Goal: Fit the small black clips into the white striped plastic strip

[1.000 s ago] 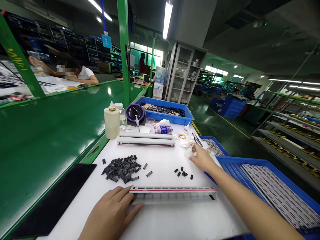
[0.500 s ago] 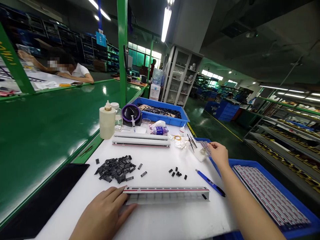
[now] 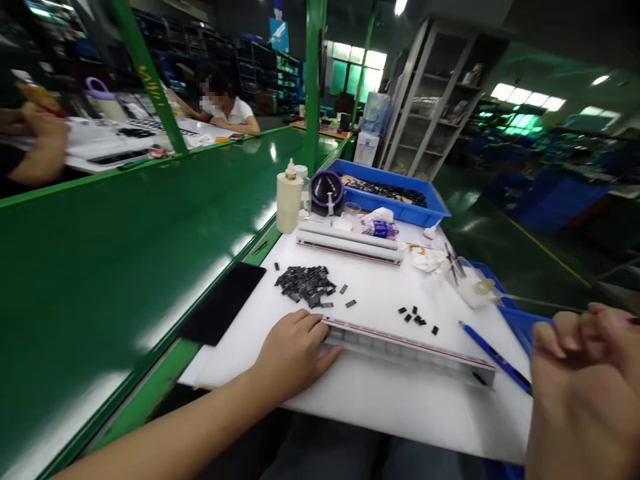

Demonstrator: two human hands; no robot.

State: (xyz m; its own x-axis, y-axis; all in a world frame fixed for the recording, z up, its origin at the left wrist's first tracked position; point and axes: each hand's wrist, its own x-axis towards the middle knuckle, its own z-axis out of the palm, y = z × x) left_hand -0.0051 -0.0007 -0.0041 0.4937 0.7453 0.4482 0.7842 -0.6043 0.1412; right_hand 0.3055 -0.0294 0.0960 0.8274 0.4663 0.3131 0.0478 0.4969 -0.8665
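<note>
My left hand (image 3: 296, 352) is closed on the left end of a long white model train car shell (image 3: 400, 347) with a red stripe. The shell lies open side towards me on the white work board, and a small dark piece shows inside its right end. At the right edge of the view, my right hand (image 3: 583, 373) is raised with curled fingers, somewhat blurred. A thin pale stick (image 3: 537, 302) runs leftwards from its fingers towards a small clear dish (image 3: 484, 287). Beyond the shell lie a heap of small black pieces (image 3: 306, 283) and several loose ones (image 3: 417, 318).
A blue pen-like tool (image 3: 495, 357) lies right of the shell. Further back are more white shells (image 3: 350, 248), a squeeze bottle (image 3: 289, 200), tissues (image 3: 380, 225), tweezers (image 3: 453, 260) and a blue bin (image 3: 420, 213). Two other people sit across the green bench (image 3: 200, 193).
My right hand has moved from the dish back towards me and to the right, with the thin stick now showing. My left hand stays on the shell. The view has turned right-side down.
</note>
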